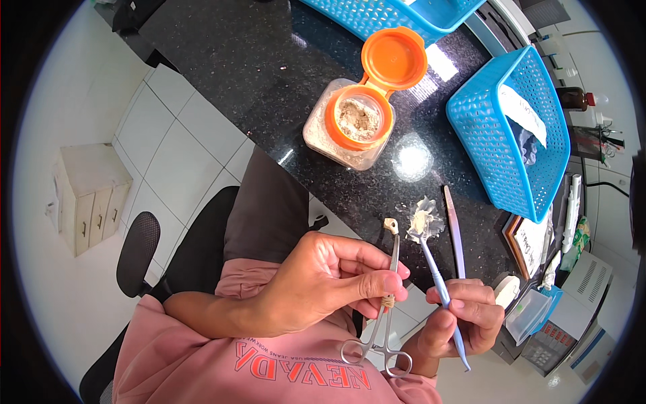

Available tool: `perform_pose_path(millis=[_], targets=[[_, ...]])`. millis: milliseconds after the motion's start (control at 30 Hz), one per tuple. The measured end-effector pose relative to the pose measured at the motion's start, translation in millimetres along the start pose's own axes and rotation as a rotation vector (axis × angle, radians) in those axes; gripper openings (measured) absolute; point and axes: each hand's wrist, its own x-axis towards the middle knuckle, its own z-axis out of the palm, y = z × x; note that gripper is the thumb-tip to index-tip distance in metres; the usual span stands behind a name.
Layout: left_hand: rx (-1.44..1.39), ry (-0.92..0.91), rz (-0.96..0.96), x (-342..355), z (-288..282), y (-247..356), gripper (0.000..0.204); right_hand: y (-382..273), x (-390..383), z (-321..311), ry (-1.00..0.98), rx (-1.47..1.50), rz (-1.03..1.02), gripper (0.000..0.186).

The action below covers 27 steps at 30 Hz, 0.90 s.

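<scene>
My left hand grips a pair of metal locking forceps with ring handles, its thumb and fingers closed around the middle. A small cream-coloured piece with a dark hole is clamped at the forceps' tip. A tan band is wrapped round the shanks below my thumb. Pinched in my right hand is a slim light-blue modelling tool, whose far end touches a smear of cream paste on the dark counter. Beside the paste lies a second slim tool, purplish-blue.
On the speckled black counter stands a clear jar of beige powder, its orange lid flipped open. A blue perforated basket is at the right, another at the back. A notepad and plastic container lie at far right.
</scene>
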Motion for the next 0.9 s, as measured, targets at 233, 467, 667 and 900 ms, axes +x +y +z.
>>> perform_pose_path(millis=[233, 467, 667, 900], targets=[[-0.004, 0.01, 0.054, 1.7, 0.8, -4.2, 0.025, 1.6, 1.3, 1.1, -0.036, 0.005, -0.029, 0.019], [-0.004, 0.001, 0.063, 2.0, 0.2, -4.6, 0.025, 1.3, 2.4, 0.5, -0.057, -0.008, -0.033, 0.02], [-0.012, 0.011, 0.053, 1.6, 1.6, -3.9, 0.026, 1.6, 1.3, -1.0, -0.076, -0.013, -0.048, 0.021], [-0.02, 0.009, 0.055, 1.5, 1.1, -4.0, 0.026, 0.4, 2.7, 0.3, -0.081, -0.006, -0.045, 0.02]])
